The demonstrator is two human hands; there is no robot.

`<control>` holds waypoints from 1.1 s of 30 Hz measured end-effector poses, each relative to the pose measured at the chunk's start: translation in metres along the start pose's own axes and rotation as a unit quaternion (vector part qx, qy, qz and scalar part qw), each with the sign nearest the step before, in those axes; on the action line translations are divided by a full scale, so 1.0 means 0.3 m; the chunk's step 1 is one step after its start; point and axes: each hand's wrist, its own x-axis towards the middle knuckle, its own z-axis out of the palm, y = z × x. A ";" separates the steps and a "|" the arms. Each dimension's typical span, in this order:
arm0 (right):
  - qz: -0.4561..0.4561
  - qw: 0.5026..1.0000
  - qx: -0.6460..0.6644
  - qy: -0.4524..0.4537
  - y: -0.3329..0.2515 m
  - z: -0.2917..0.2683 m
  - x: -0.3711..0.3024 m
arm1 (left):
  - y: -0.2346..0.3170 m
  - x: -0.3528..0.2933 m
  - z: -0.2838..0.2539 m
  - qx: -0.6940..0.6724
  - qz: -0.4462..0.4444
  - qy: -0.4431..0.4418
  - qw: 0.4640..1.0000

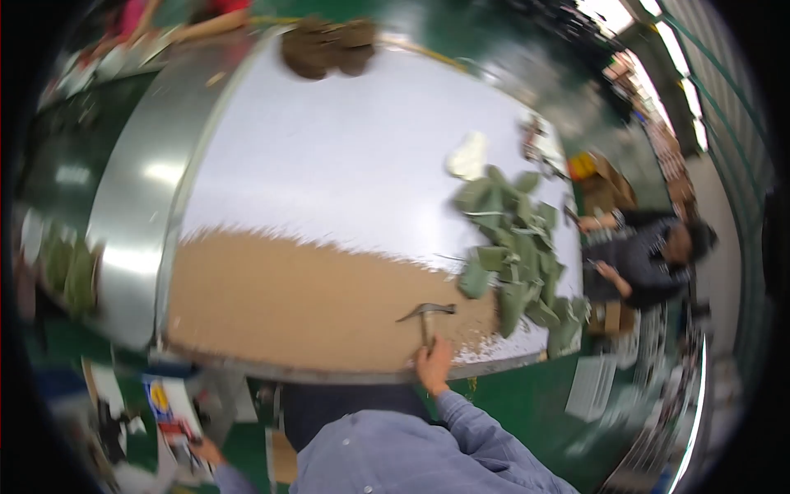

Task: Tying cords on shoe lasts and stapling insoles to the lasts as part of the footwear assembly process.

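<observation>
A claw hammer (427,316) lies over the brown part of the table at its near edge, head pointing away from me. My right hand (434,364) is closed round the lower end of its handle. Down at the lower left, off the table, my left hand (207,451) is beside a white, blue and red printed package (170,416); blur hides its fingers and whether it grips anything. To the right of the hammer is a loose heap of green, shoe-upper-like pieces (522,255), some with pale strings. A cream-white flat piece (467,156) lies just beyond them.
The big table has a white top (329,156), with a ragged edge to brown board (296,305). A brown bundle (329,48) sits at its far edge. A metal strip (136,214) runs along the left. At right stands a co-worker (638,259); a white crate (591,387) is below.
</observation>
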 end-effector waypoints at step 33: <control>-0.248 0.940 0.216 -0.089 -0.338 -0.096 0.742 | 2.275 -0.836 -0.062 -0.120 0.637 -0.340 0.681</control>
